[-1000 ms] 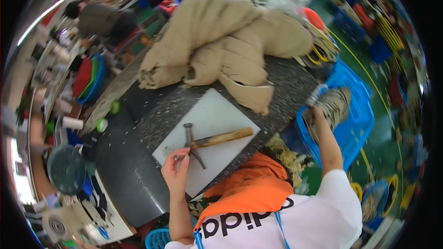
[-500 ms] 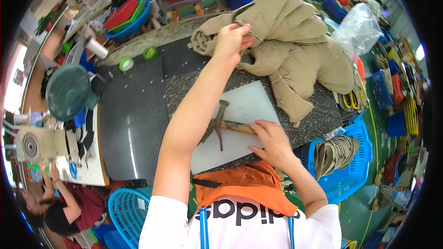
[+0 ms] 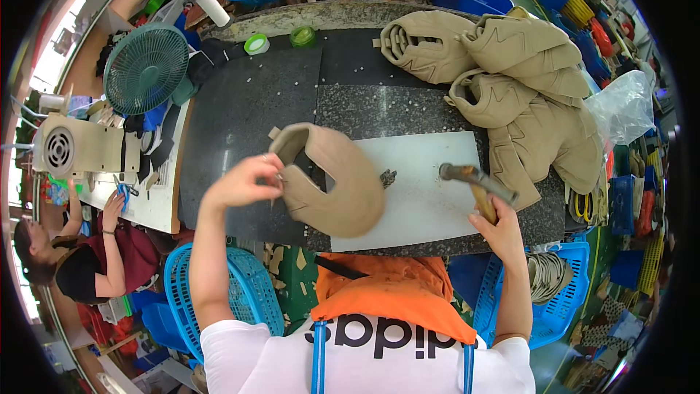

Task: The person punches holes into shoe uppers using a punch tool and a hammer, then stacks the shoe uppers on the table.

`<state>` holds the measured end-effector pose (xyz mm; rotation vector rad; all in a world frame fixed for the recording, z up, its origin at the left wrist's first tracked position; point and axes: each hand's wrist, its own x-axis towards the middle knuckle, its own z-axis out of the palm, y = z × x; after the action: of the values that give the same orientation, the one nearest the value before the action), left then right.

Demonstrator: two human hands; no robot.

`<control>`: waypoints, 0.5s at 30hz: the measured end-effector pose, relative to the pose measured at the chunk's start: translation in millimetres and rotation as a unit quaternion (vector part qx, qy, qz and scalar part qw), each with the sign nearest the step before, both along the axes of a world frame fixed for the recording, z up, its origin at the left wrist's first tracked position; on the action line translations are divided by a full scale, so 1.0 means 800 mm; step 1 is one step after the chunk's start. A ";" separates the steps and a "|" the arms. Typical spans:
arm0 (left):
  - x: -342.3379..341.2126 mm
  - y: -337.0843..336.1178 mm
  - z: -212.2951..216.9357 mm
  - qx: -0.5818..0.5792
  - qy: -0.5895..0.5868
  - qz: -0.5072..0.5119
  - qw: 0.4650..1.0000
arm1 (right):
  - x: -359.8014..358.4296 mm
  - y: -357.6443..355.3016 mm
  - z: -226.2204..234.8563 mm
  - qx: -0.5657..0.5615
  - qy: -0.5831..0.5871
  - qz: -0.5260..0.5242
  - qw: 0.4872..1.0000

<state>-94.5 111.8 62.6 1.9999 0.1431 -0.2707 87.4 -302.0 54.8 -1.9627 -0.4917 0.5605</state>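
Note:
In front of me, my left hand (image 3: 257,179) is closed at the edge of a beige shoe upper (image 3: 339,193), which is slightly blurred and tilted above the left end of a white cutting board (image 3: 430,208). A small dark metallic piece shows by the fingertips; its shape cannot be made out. My right hand (image 3: 499,230) is wrapped round the wooden handle of a hammer (image 3: 477,175), its metal head raised over the board's right side. A small dark patch (image 3: 388,177) shows on the board beside the upper.
Several beige uppers (image 3: 539,131) lie piled at the back right, near scissors with yellow handles (image 3: 582,206) and a clear plastic bag (image 3: 627,109). Green tape rolls (image 3: 257,44) sit at the back. Blue baskets (image 3: 219,266) flank me. A co-worker (image 3: 102,263) sits left, near a fan (image 3: 146,69).
My left hand has come back from the far pile, bringing a beige upper toward the board. My right hand has lifted the hammer off the board and moved right. The view has shifted.

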 end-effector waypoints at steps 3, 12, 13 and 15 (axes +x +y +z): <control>0.020 -0.044 0.003 0.133 -0.089 -0.029 0.987 | 0.002 0.033 0.010 -0.048 -0.036 0.045 0.997; 0.079 -0.122 0.009 0.321 -0.216 0.072 0.920 | -0.010 0.116 0.002 -0.146 -0.213 0.245 0.934; 0.087 -0.129 0.001 0.140 -0.237 0.174 0.946 | -0.005 0.118 -0.004 -0.148 -0.211 0.244 0.935; 0.096 -0.143 -0.005 -0.145 -0.232 0.296 0.915 | -0.004 0.116 -0.003 -0.104 -0.122 0.253 0.954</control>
<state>-17.3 -2.8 58.9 1.5832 0.3708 0.5420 84.5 -209.0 52.1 -2.1215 -1.1528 0.7125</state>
